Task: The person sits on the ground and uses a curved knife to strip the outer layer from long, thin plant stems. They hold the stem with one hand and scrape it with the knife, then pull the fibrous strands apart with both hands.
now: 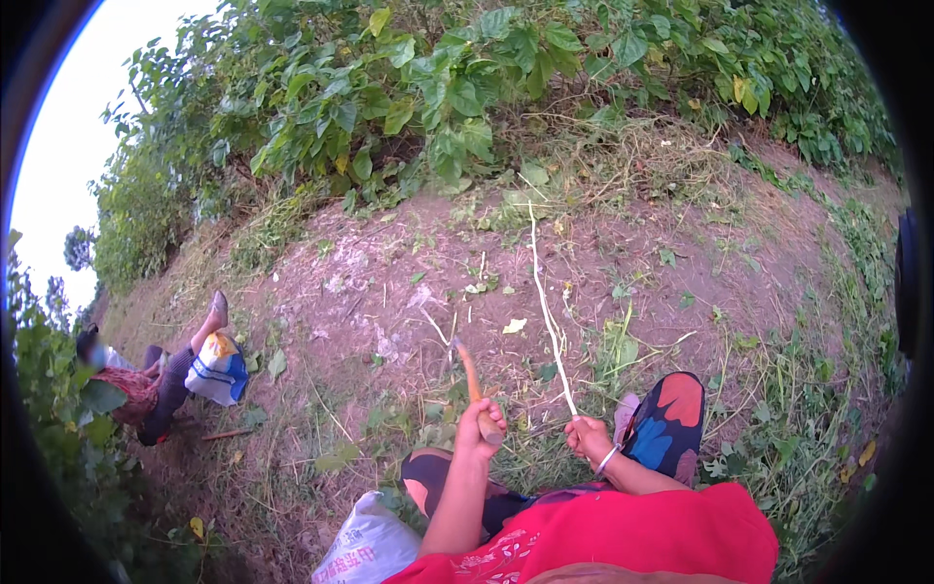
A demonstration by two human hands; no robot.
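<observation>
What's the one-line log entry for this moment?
left hand: grips curved tool | right hand: holds pale stem upright | white sack at left knee

Stick (548, 311): pale, near white. Tool (471, 375) just left of the stick: orange-brown. Trousers (671, 428) right of the stick: black with red, blue and orange patches. Top (632, 535) below the stick: bright red. Sack (365, 550): white with red print. Ground (389, 292): reddish-brown. Foliage (438, 88) above the stick: green.
</observation>
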